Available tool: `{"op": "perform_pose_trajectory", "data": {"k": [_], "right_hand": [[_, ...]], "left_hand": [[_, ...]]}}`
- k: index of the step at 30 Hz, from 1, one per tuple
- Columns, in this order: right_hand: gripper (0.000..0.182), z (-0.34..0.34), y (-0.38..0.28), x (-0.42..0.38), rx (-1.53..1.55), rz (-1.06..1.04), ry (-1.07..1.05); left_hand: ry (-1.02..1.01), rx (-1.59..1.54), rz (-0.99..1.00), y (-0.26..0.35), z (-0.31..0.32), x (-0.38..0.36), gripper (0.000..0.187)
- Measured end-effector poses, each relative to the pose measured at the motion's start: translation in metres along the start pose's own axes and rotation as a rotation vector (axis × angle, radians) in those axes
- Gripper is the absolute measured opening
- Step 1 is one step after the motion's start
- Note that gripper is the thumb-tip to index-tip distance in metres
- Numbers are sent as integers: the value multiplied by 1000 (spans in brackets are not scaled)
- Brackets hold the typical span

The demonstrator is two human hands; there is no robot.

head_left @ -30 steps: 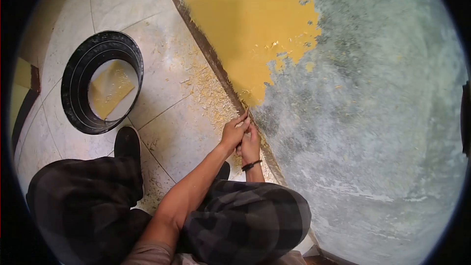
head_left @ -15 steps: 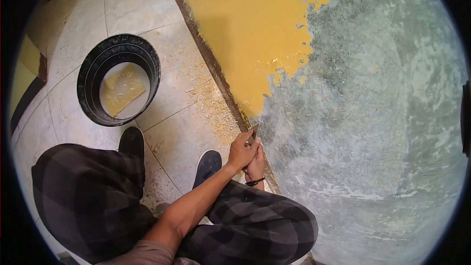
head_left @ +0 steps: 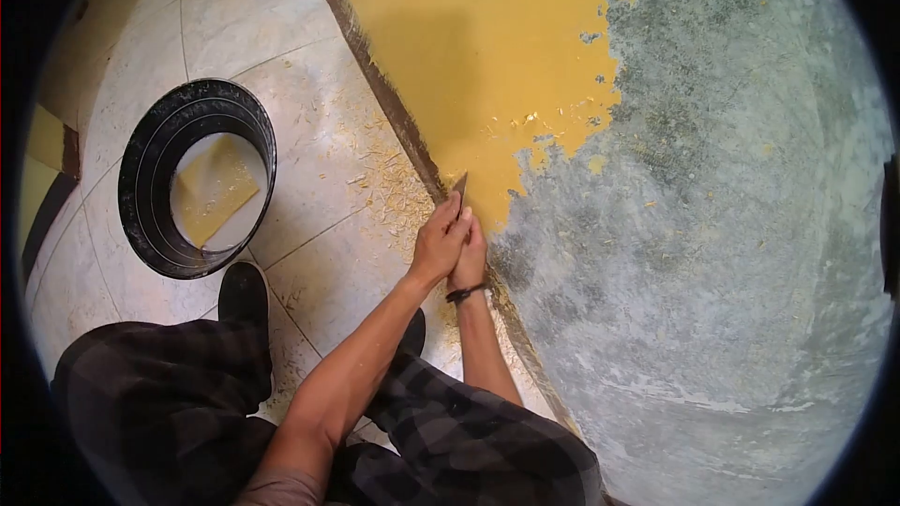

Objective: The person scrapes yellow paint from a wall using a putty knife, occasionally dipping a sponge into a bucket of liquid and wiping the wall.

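Closed together, left hand (head_left: 437,244) and right hand (head_left: 472,258) grip a thin, pointed, brownish-grey blade (head_left: 460,187)

Its tip lies over yellow-painted wall (head_left: 506,47), beside a dark-brown baseboard strip (head_left: 382,92); contact is unclear. Rightward, paint ends raggedly at mottled grey wall (head_left: 712,253). Leftward, yellow-and-white shavings (head_left: 392,189) litter pale tiled floor (head_left: 328,272). Farther left stands a round black bucket (head_left: 142,183).

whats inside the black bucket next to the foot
A yellow piece lies inside the black bucket, with a whitish area around it; liquid or bottom, I can't tell. Whatever is directly beneath the yellow piece is covered.
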State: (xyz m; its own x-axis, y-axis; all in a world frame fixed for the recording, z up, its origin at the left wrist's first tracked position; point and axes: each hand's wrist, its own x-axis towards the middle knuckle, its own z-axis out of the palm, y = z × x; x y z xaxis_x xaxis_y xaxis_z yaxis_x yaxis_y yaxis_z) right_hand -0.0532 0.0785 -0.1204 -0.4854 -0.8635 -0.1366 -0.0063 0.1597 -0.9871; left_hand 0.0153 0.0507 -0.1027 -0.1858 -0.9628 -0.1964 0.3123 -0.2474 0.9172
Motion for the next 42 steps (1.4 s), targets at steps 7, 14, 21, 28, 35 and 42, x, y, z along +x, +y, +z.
{"op": "perform_pose_trajectory", "data": {"k": [7,14,21,28,35,42], "right_hand": [[40,-56,-74,-84,231,123,73],[42,-79,-200,-75,37,349,-149],[46,-17,-311,-62,-367,437,-286],[45,-15,-290,-68,-354,534,-201],[44,-32,-248,-65,-179,267,-106],[37,-35,-244,-62,-157,229,-12]], "left_hand": [[-205,231,334,30,32,-66,59],[-265,145,367,115,51,-72,63],[-45,39,493,178,42,-77,52],[-2,-148,383,157,43,-73,47],[-79,-5,536,151,37,-69,54],[-166,2,530,149,48,-55,56]]}}
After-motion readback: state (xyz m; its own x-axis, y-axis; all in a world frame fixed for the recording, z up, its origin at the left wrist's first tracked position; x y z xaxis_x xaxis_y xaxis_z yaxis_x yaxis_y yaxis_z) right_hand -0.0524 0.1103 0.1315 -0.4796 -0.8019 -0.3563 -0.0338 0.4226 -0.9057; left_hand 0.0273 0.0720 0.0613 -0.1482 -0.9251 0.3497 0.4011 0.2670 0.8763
